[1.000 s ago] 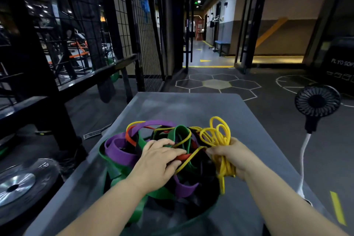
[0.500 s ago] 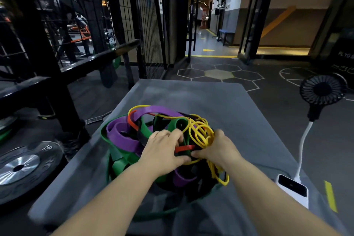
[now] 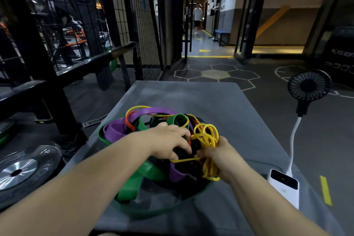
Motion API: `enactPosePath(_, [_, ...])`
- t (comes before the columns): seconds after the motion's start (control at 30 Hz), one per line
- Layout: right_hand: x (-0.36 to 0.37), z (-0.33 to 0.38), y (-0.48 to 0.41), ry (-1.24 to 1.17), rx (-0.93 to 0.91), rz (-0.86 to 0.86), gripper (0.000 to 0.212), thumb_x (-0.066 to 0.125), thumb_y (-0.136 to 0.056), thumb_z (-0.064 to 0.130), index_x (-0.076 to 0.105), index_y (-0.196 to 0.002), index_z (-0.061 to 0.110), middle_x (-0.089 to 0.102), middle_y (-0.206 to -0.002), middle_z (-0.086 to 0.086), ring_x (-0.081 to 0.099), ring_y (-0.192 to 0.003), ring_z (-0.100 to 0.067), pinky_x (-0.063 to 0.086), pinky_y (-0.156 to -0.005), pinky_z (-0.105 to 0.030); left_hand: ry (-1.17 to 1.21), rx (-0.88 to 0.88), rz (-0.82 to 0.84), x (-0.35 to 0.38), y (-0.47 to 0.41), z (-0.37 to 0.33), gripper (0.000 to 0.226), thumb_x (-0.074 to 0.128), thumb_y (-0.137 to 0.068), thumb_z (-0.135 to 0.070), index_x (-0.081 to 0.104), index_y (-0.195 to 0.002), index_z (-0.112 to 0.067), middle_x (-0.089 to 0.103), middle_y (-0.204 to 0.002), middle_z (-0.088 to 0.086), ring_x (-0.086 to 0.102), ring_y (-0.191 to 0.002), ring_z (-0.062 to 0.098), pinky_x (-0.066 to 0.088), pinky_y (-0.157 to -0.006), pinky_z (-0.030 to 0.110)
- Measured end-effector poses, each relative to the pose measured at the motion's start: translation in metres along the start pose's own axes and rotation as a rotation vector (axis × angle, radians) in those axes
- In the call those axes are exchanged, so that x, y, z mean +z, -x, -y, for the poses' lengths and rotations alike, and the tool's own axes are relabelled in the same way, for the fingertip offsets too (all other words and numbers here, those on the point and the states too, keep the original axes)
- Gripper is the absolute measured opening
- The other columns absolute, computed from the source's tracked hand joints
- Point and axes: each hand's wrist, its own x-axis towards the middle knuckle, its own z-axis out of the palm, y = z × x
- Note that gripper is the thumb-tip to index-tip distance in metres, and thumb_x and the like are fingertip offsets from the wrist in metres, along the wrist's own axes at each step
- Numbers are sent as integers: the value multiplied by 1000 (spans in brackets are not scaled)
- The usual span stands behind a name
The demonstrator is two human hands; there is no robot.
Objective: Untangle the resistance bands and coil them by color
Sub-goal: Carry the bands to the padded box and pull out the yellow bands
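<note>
right hand point(image 3: 220, 157) draws yellow band point(image 3: 209, 167) rightward, left hand point(image 3: 168, 142) grips tangle point(image 3: 118, 130)

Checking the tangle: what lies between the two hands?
In the head view, a strand of the yellow band runs from the left hand to the right hand, with black bands behind it.

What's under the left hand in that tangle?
A green band and a purple band emerge beneath the left hand; a yellow band runs from under it to the right hand. What its fingertips touch is covered.
</note>
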Motion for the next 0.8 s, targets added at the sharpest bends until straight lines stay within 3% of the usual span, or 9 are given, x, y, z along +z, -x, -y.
enactPosePath(0.1, [0, 0, 3, -104, -7, 71, 50, 70, -74, -6, 45, -114, 10, 68, -93, -21, 72, -79, -34, 57, -79, -58, -76, -66, 197, -13, -10, -1, 55, 63, -89, -31, 42, -139, -43, 16, -157, -8, 27, -139, 22, 26, -108, 41])
enactPosePath(0.23, [-1, 9, 10, -233, -57, 114, 38, 54, -87, -15, 40, -114, 9, 61, -86, -14, 69, -66, -27, 58, -62, -44, -183, -77, 228, -16, -27, -5, 61, 65, -86, -32, 39, -140, -44, 31, -144, -4, 45, -124, 26, 42, -94, 39])
enactPosePath(0.3, [-5, 11, 11, -291, -76, 112, 39, 53, -89, -15, 40, -120, 5, 59, -88, -15, 65, -57, -22, 57, -56, -40, -178, -70, 172, -18, -31, -4, 55, 67, -84, -32, 47, -135, -42, 39, -136, -6, 49, -118, 24, 45, -83, 35])
enactPosePath(0.4, [-13, 13, 11, -329, -120, 53, 34, 53, -89, -14, 41, -115, 5, 55, -82, -15, 55, -47, -16, 52, -50, -34, -205, -35, 44, -18, -32, 0, 34, 65, -85, -34, 55, -117, -32, 56, -121, -2, 56, -109, 26, 49, -80, 38])
enactPosePath(0.5, [-20, 18, 14, -349, -150, 30, 29, 53, -90, -12, 43, -110, 5, 53, -70, -12, 45, -42, -13, 48, -48, -33, -122, -135, -129, -14, -27, 11, 27, 61, -88, -36, 52, -112, -27, 62, -109, 1, 59, -100, 29, 41, -69, 33])
enactPosePath(0.6, [-30, 24, 15, -383, -142, -7, 26, 53, -92, -10, 42, -98, 13, 56, -71, -9, 40, -38, -10, 44, -39, -27, 66, -292, -266, -23, -14, 32, 32, 56, -92, -42, 48, -122, -31, 60, -122, 0, 58, -107, 27, 44, -77, 34])
enactPosePath(0.67, [-37, 29, 13, -366, -160, -23, 26, 55, -91, -8, 42, -97, 14, 54, -71, -8, 39, -36, -10, 44, -42, -28, 124, -411, -337, -35, -3, 49, 39, 51, -95, -45, 43, -131, -33, 54, -136, -2, 56, -115, 28, 46, -85, 35])
enactPosePath(0.73, [-48, 35, 9, -306, -193, -100, 24, 57, -90, -6, 44, -101, 12, 52, -71, -7, 39, -36, -9, 46, -48, -31, 138, -497, -402, -46, 8, 67, 36, 49, -95, -45, 44, -129, -34, 55, -133, 0, 56, -114, 29, 45, -85, 36])
enactPosePath(0.8, [-65, 45, 5, -274, -245, -212, 24, 58, -90, -4, 47, -106, 11, 53, -76, -8, 39, -34, -7, 44, -42, -26, 127, -542, -366, -53, 18, 84, 32, 51, -95, -43, 46, -125, -34, 57, -128, 0, 57, -111, 28, 46, -88, 38])
